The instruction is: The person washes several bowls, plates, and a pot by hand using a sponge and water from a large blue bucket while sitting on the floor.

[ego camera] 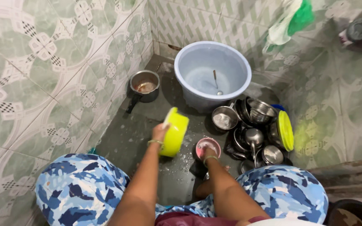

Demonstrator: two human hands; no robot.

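Note:
My left hand [160, 133] grips a lime-yellow plastic container [174, 132] by its rim and holds it tilted on its side above the wet dark floor. My right hand [209, 152] reaches down into a small pink bowl [207, 145] on the floor just right of the container; its fingers are partly hidden inside the bowl. Both wrists wear thin bangles. My knees in blue patterned cloth frame the bottom of the view.
A pale blue bucket [213, 73] with water and a ladle stands at the back. A steel saucepan [144, 86] sits left by the tiled wall. Several steel pots and bowls [254, 134] and a lime lid [285, 130] are piled at right.

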